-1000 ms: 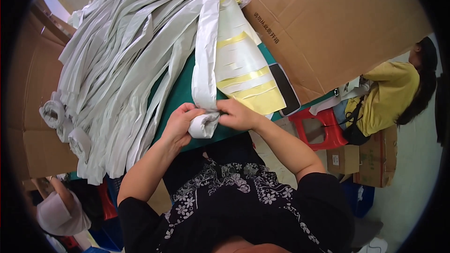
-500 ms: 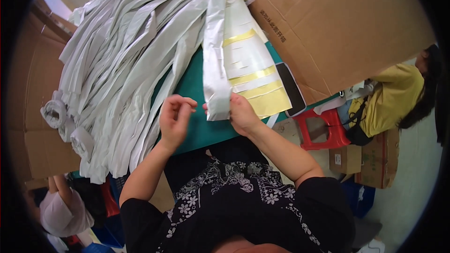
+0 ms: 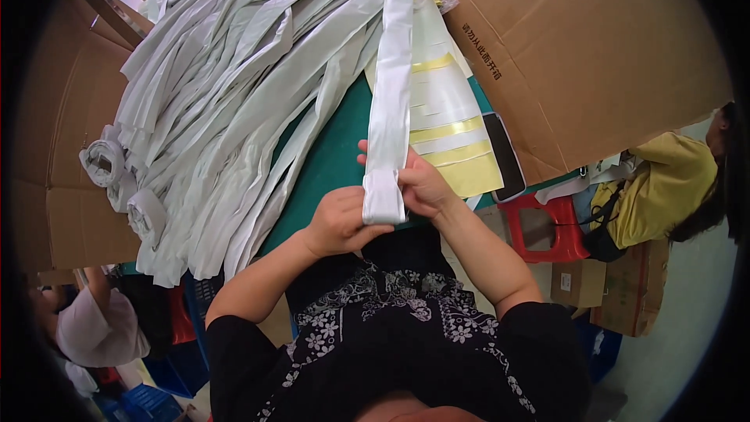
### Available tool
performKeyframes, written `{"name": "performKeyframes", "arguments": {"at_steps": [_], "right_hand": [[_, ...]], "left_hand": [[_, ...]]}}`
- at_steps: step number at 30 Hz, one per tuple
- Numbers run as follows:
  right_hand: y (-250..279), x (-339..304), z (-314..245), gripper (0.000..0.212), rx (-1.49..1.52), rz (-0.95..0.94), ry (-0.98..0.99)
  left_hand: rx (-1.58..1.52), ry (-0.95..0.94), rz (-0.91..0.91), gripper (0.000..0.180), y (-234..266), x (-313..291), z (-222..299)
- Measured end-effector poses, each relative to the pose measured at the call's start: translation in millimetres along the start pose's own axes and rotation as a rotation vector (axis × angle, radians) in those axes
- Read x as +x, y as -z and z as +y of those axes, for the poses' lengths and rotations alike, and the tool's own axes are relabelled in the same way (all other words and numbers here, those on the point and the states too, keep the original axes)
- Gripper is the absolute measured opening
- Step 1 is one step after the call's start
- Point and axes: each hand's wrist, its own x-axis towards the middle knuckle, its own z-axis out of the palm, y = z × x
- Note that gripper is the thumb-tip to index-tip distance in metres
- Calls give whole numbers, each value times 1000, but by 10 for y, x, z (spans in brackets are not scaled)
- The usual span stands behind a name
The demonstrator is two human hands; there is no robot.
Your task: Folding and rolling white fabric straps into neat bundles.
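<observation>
A long flat white strip (image 3: 391, 70) runs from the far side of the green table toward me, its near end folded back over itself. My left hand (image 3: 341, 221) grips the left edge of that folded end, thumb stretched beneath it. On the other side my right hand (image 3: 422, 184) pinches the right edge, with some fingers passing behind the strip and showing at its left. Just right of the strip lie yellow-and-white sticker sheets (image 3: 453, 133), partly covered by it. A big heap of similar white strips (image 3: 250, 94) spreads to the left.
A dark phone (image 3: 504, 155) lies by the sheets. A large cardboard box (image 3: 578, 70) rises at the right, with a red stool (image 3: 539, 227) below it. Rolled white strips (image 3: 144, 215) sit at the heap's left edge. Other people sit at far right and lower left.
My left hand has moved right and taken hold of the strip's end, which is now folded over. The strip has come nearer to me. The whole view has shifted slightly.
</observation>
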Motion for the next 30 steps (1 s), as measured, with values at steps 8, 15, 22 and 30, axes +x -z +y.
{"name": "performKeyframes", "arguments": {"at_steps": [8, 15, 22, 30], "right_hand": [[32, -47, -69, 51, -656, -212, -81], [2, -30, 87, 29, -277, 136, -76], [-130, -54, 191, 31, 413, -14, -241], [42, -76, 115, 50, -268, -39, -57]], "left_hand": [[-1110, 1111, 34, 31, 120, 231, -92], [-706, 660, 193, 48, 41, -73, -155], [334, -131, 79, 38, 66, -80, -143], [-505, 524, 15, 20, 200, 81, 54]]}}
